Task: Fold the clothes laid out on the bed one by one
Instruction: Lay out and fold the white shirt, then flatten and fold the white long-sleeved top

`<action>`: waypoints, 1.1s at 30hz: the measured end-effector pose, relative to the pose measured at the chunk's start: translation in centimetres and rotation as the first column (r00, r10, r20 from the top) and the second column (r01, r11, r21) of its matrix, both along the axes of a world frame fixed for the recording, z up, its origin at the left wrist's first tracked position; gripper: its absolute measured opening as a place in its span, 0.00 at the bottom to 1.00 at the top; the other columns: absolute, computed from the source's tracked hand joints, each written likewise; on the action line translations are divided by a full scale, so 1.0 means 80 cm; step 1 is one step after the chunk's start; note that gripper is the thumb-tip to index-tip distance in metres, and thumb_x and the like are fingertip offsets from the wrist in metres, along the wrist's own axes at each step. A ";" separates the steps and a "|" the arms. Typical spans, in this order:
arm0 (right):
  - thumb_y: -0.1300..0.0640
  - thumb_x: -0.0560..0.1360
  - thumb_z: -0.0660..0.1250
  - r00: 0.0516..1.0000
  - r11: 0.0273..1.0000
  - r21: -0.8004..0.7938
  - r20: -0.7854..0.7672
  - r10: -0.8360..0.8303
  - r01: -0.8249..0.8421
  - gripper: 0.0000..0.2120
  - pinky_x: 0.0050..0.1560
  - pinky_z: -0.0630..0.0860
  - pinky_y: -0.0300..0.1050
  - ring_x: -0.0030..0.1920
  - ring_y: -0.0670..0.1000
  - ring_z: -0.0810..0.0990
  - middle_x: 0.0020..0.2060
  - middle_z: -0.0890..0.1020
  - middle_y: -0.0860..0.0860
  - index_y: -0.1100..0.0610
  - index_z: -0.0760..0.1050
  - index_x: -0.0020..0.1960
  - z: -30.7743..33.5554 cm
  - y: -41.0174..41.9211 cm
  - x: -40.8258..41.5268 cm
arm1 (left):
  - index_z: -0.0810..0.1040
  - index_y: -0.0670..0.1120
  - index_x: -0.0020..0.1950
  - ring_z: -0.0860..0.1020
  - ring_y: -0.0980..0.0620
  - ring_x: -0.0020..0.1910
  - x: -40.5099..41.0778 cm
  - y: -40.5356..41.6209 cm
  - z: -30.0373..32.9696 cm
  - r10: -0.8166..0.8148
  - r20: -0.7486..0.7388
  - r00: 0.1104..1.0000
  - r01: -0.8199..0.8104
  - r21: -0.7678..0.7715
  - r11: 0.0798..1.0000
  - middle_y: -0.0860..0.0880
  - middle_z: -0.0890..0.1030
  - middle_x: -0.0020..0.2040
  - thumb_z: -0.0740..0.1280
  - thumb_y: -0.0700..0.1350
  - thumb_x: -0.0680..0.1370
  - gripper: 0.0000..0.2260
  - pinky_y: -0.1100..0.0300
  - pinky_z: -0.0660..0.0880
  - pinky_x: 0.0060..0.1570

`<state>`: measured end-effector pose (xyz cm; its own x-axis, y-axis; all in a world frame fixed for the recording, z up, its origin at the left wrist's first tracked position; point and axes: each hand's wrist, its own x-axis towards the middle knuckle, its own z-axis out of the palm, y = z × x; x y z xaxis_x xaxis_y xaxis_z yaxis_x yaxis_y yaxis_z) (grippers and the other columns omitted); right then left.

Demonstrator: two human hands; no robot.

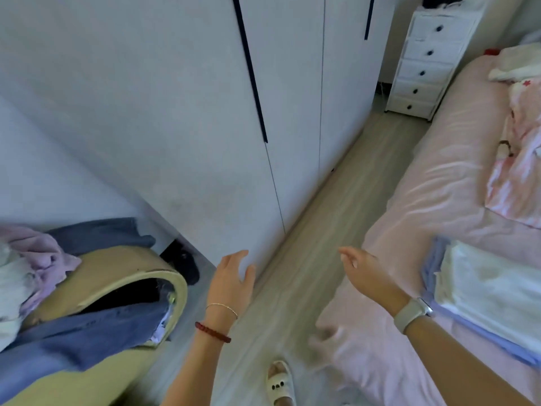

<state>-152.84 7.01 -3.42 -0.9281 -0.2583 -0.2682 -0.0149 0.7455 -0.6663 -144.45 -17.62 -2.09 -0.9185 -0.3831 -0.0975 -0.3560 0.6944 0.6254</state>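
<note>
Slipper (279, 382) by my foot | both hands empty, fingers loose: left hand (231, 281), right hand (366, 273) | folded stack (483, 294) on bed (433, 183), right of right hand | unfolded clothes (44, 268) on chair far left, left hand nearer

There are two hands, left (231, 281) and right (367, 271), one bed (433, 183), one drawer chest (424, 63) with five drawers, one slipper (279, 382), two folded clothes (483, 291).

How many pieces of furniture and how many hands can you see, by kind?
Bed: 1
Wardrobe: 1
Drawer chest: 1
Chair: 1
Hands: 2, the left hand and the right hand, both empty
Total: 6
</note>
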 end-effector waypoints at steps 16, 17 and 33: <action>0.57 0.79 0.55 0.882 0.869 0.172 -0.001 -0.472 0.465 0.14 0.58 0.67 0.47 0.58 0.55 0.74 0.58 0.78 0.52 0.55 0.73 0.62 -0.037 0.085 -0.271 | 0.70 0.45 0.67 0.70 0.45 0.64 -0.444 0.109 -0.036 -0.539 0.137 0.831 0.549 -0.057 0.834 0.44 0.72 0.65 0.62 0.47 0.79 0.18 0.51 0.67 0.62; 0.57 0.79 0.55 0.864 0.853 0.160 0.007 -0.504 0.496 0.14 0.59 0.67 0.47 0.58 0.56 0.74 0.58 0.78 0.53 0.55 0.74 0.61 -0.038 0.102 -0.300 | 0.70 0.45 0.67 0.70 0.45 0.65 -0.485 0.128 -0.034 -0.567 0.139 0.812 0.579 -0.066 0.813 0.44 0.72 0.66 0.62 0.47 0.79 0.18 0.52 0.67 0.62; 0.55 0.80 0.55 0.551 0.547 0.119 0.006 -0.835 0.828 0.17 0.59 0.71 0.46 0.62 0.54 0.73 0.63 0.74 0.52 0.53 0.70 0.67 -0.028 0.401 -0.672 | 0.71 0.45 0.67 0.71 0.49 0.65 -0.975 0.498 -0.018 -0.902 0.166 0.398 0.916 -0.026 0.400 0.47 0.73 0.66 0.61 0.46 0.79 0.16 0.60 0.65 0.62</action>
<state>-206.57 39.12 -5.66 -0.6974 0.6495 -0.3030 0.6779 0.4606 -0.5729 -222.43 22.23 -3.52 -0.7125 0.6597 -0.2390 0.4677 0.7004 0.5391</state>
